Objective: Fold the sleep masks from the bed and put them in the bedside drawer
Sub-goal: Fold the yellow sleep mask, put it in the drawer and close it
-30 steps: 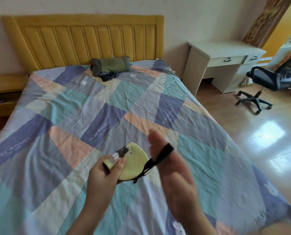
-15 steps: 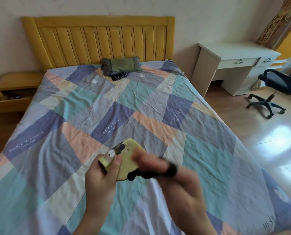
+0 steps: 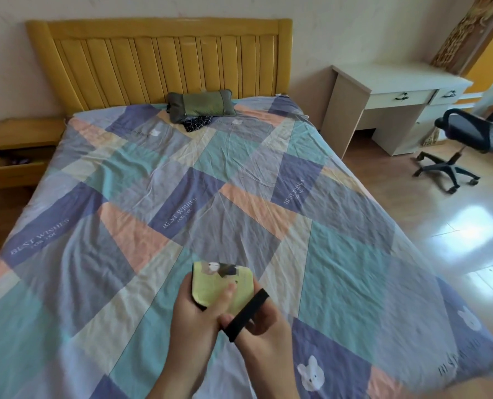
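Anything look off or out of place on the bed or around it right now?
Nothing damaged or spilled. The bedside drawer stands open, as the task needs. A dark patterned cloth pokes out from under the green pillow; what it is can't be told. The yellow sleep mask is in both hands.

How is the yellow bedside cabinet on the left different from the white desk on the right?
The bedside cabinet is yellow wood, matching the headboard; the desk is white. The cabinet's drawer is pulled open, while the desk's two drawers are shut. The cabinet sits lower than the desk. Both stand against the wall beside the bed.
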